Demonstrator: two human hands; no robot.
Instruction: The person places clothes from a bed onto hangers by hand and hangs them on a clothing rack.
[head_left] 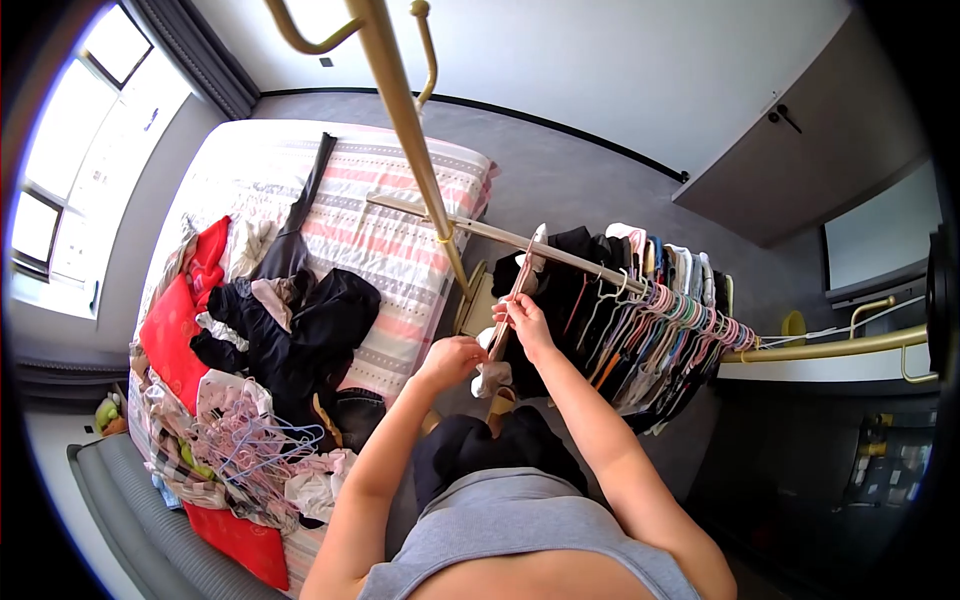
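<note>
A pale pink clothes hanger (524, 270), seen nearly edge-on, is at the near end of the clothes rail (560, 258). My right hand (526, 320) pinches its lower part between thumb and fingers. Just to the left, my left hand (452, 361) has its fingers curled at a white garment (494, 380) that hangs below the hanger. The garment's kind is hard to make out, since it is small and partly covered by my hands. Dark clothes (570, 245) hang right behind the hanger.
Many empty coloured hangers (690, 312) crowd the rail to the right. A gold pole (405, 110) with hooks rises in front of me. On the bed (400, 160) at left lie dark clothes (320, 315), red cushions (172, 335) and a tangled hanger pile (245, 435).
</note>
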